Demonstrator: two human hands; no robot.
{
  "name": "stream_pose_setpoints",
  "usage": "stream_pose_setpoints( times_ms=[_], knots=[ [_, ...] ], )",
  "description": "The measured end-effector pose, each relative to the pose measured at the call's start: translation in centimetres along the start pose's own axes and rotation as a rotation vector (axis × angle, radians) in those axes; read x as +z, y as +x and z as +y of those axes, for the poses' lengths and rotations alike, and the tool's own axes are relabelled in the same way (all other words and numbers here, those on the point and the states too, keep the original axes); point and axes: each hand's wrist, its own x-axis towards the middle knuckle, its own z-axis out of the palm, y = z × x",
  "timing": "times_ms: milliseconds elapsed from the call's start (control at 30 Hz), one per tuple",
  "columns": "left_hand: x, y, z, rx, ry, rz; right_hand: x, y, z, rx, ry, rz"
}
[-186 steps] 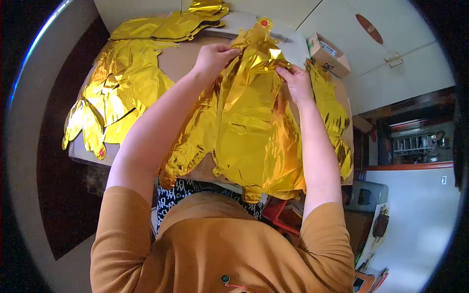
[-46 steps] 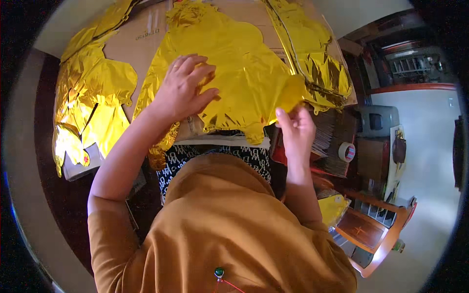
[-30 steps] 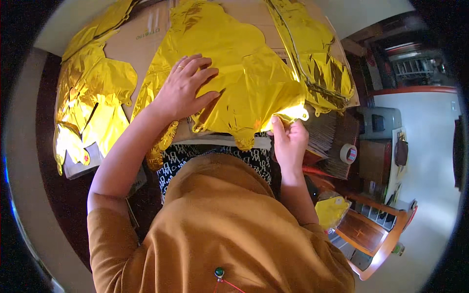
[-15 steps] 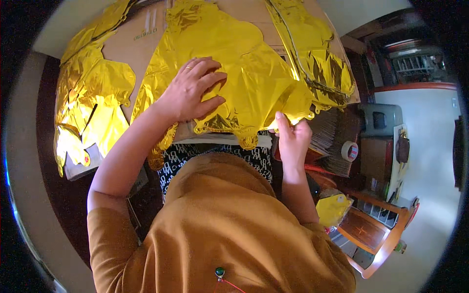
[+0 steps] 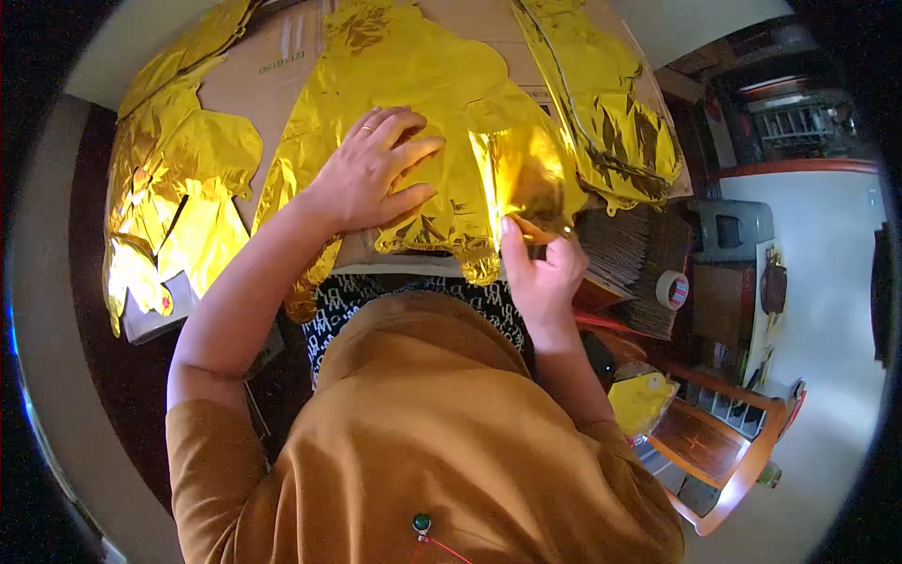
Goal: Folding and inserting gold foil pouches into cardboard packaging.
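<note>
A flat gold foil balloon [image 5: 423, 85] with a wavy outline lies spread over cardboard in front of me. My left hand [image 5: 381, 169] rests on its middle, fingers spread and pressing down on the foil. With thumb and fingers, my right hand [image 5: 543, 263] pinches the balloon's near right edge. That part of the foil is lifted and bent over to the left, with a shiny crease standing up. Small tabs along the near edge hang toward my lap.
More gold foil balloons lie at the left [image 5: 202, 155] and at the right [image 5: 611, 103] of the cardboard [image 5: 272, 94]. Right of my right hand are stacked cardboard sheets [image 5: 615, 249] and a tape roll [image 5: 672, 289]. A wooden chair [image 5: 714, 442] stands at the lower right.
My right hand has moved a little left, drawing the balloon's right edge up and inward so the foil bends over. The left hand stays nearly in place.
</note>
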Motion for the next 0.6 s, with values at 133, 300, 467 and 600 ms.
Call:
stream_pose_setpoints(
  times_ms=[133, 300, 467, 600],
  knots=[
    [0.7, -0.3, -0.5, 0.011, 0.017, 0.037, 1.1, 1.1, -0.7, -0.270, -0.061, -0.088],
    [-0.1, -0.4, -0.2, -0.017, 0.005, -0.041, 2.0, 1.0, -0.4, -0.448, -0.127, -0.354],
    [-0.5, -0.3, -0.2, -0.007, -0.007, -0.070, 0.2, 2.3, -0.3, -0.397, 0.059, -0.521],
    [0.4, -0.6, -0.8, -0.012, 0.029, -0.046, 0.0, 4.4, 2.4, -0.370, -0.008, -0.434]
  ],
)
